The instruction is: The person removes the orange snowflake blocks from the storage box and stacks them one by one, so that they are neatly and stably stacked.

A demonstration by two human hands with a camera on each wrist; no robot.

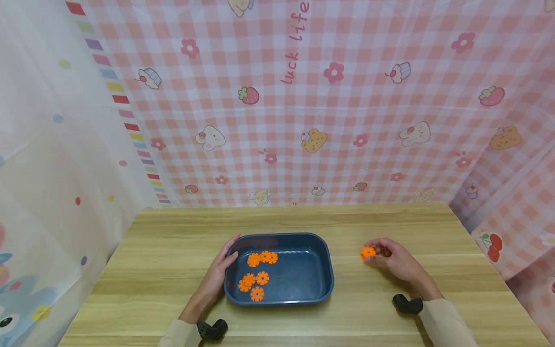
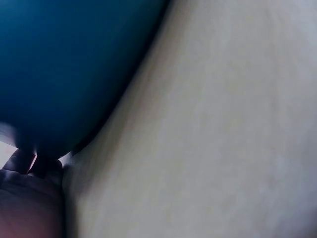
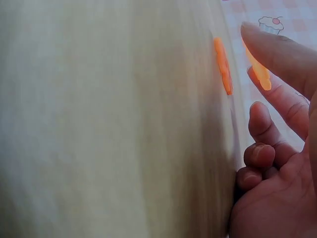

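Observation:
A dark blue tray [image 1: 303, 302] stands on the table, with several orange notched discs [image 1: 262, 278] in its left half. My left hand [image 1: 213, 279] grips the tray's left end, thumb over the rim and fingers along the outside; the left wrist view shows fingertips [image 2: 42, 166] against the blue wall [image 2: 64, 64]. Right of the tray, my right hand [image 1: 401, 264] pinches an orange disc [image 3: 260, 72] between thumb and index finger, the other fingers curled. Another orange disc [image 3: 223, 67] is on the table just beside it; in the head view the two overlap.
The wooden table [image 1: 173, 241] extends around the tray on all sides. A pink checked cloth [image 1: 286, 120] hangs behind its back edge, with more cloth at both sides. A black band piece [image 1: 212, 329] is at the left wrist and another [image 1: 407, 304] at the right.

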